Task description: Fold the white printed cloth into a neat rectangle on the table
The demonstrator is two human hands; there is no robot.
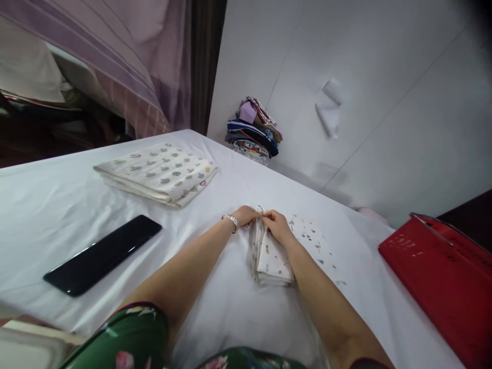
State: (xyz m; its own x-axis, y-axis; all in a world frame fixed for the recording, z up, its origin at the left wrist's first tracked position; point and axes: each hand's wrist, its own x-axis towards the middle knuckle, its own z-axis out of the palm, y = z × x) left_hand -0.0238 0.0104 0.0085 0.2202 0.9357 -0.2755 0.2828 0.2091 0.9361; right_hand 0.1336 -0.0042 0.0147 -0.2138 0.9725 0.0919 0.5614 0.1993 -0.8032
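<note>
A small white patterned cloth [273, 261] lies folded into a thick narrow stack on the white sheet [57, 205] in front of me. My left hand [246, 215], with a silver bracelet at the wrist, pinches the far end of the stack. My right hand [277, 224] lies over the same end, fingers closed on the folded layers. The two hands touch each other at the top of the stack. Part of the same printed cloth [315, 241] spreads flat to the right of my right hand.
A larger folded cloth with grey prints [157, 171] lies at the back left. A long black glossy slab [103, 253] rests on the left. A red case [442, 277] sits at the right edge. A pile of coloured clothes [253, 128] stands against the white wall.
</note>
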